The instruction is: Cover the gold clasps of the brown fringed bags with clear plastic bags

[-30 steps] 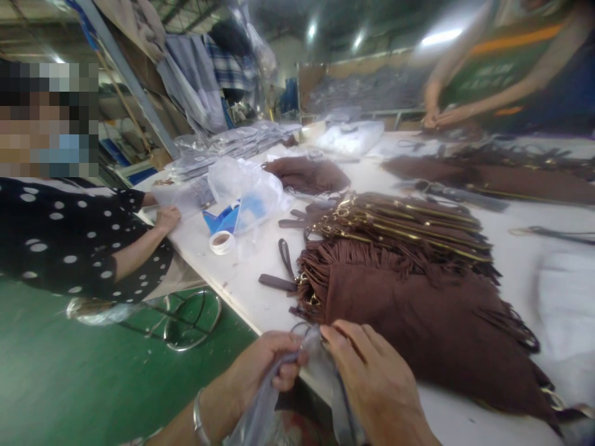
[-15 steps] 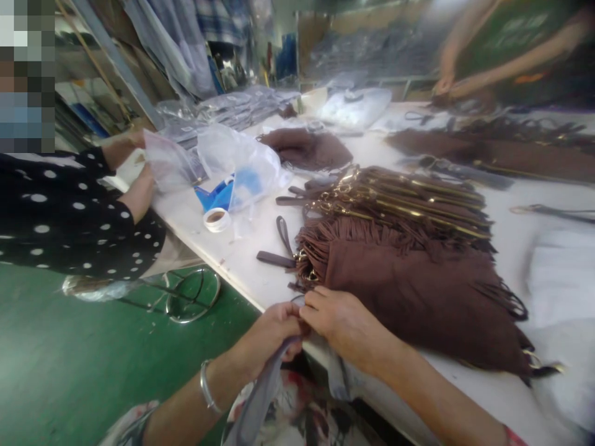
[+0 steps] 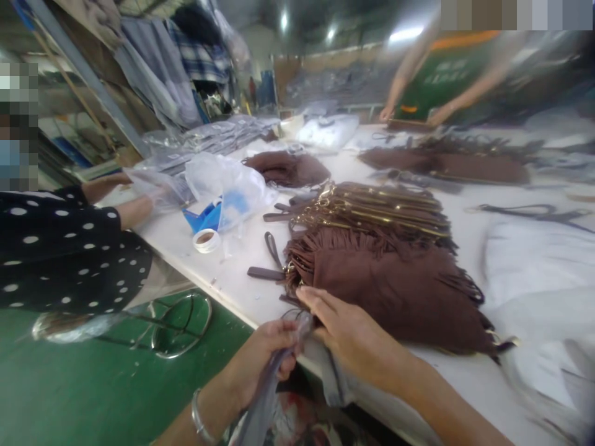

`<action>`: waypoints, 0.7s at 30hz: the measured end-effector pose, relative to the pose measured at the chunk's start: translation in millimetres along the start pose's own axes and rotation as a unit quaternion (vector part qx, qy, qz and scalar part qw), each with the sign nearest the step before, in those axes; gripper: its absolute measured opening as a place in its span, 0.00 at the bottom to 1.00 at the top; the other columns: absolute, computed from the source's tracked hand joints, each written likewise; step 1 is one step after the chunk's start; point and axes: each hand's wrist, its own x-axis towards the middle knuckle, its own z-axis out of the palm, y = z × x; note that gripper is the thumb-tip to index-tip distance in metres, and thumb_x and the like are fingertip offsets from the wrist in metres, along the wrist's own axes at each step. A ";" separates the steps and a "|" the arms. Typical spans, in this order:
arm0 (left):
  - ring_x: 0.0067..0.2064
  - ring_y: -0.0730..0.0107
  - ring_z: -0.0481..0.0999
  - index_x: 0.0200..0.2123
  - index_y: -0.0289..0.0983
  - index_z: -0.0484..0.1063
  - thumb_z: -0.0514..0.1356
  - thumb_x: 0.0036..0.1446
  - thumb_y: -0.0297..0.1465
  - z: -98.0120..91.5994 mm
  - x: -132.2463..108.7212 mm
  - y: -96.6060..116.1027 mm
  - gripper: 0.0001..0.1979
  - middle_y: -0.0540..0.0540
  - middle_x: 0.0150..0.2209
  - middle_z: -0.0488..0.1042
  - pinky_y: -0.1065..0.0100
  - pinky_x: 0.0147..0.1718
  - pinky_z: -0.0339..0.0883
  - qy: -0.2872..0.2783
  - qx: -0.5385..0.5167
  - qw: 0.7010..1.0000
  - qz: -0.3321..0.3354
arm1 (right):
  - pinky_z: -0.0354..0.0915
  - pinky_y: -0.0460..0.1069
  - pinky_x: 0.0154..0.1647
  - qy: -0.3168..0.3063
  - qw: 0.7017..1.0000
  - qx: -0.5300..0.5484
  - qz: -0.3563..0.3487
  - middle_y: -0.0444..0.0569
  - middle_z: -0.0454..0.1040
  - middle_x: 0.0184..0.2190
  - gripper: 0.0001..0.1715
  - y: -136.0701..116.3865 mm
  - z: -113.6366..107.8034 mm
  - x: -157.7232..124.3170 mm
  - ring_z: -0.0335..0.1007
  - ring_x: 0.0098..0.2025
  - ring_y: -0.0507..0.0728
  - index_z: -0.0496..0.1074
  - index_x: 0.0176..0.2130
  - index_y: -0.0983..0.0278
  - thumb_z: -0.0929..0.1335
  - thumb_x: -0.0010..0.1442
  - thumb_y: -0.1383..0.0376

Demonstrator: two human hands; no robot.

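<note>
My left hand (image 3: 274, 350), with a silver bangle on the wrist, pinches a greyish strip of material (image 3: 263, 396) at the table's near edge. Beside it my right hand (image 3: 337, 319) has its fingers extended, palm down, over the end of the same material and by the corner of a brown fringed bag (image 3: 390, 285). What lies under the right palm is hidden. Behind that bag is a row of brown bags with gold zips (image 3: 385, 207). Two brown strap loops (image 3: 267, 272) stick out at their left.
On the white table (image 3: 232, 294) are a tape roll (image 3: 206, 241), a blue tape dispenser (image 3: 204, 217), plastic bags (image 3: 225, 176) and white material (image 3: 539, 266). A person in polka dots (image 3: 60, 248) stands left; another in green (image 3: 449, 80) works across the table.
The view has shifted, showing more of the background. My right fingers have straightened and parted slightly from my left hand. The person across the table now has both hands apart on a brown item.
</note>
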 end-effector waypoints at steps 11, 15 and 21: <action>0.15 0.84 0.57 0.33 0.34 0.67 0.65 0.53 0.31 -3.8 -5.0 -2.7 0.09 0.50 0.26 0.69 0.78 0.11 0.46 -0.018 0.077 0.997 0.015 | 0.70 0.52 0.51 0.119 0.978 0.115 0.126 0.49 0.75 0.49 0.19 -5.2 17.1 -77.5 0.73 0.49 0.56 0.66 0.54 0.58 0.59 0.66 0.73; 0.24 0.72 0.74 0.34 0.30 0.71 0.64 0.53 0.31 2.2 -10.2 -2.1 0.09 0.41 0.31 0.75 0.73 0.22 0.67 0.024 0.125 0.991 0.029 | 0.70 0.50 0.50 0.126 0.973 0.129 0.147 0.48 0.75 0.48 0.19 3.0 27.2 -96.8 0.74 0.49 0.55 0.67 0.53 0.56 0.59 0.67 0.72; 0.30 0.67 0.78 0.36 0.29 0.72 0.61 0.59 0.34 12.6 -16.6 -0.7 0.11 0.38 0.32 0.78 0.69 0.31 0.69 0.053 0.166 0.984 0.037 | 0.68 0.50 0.52 0.114 0.969 0.154 0.155 0.48 0.75 0.49 0.17 13.5 31.7 -108.3 0.73 0.50 0.55 0.66 0.53 0.57 0.58 0.68 0.70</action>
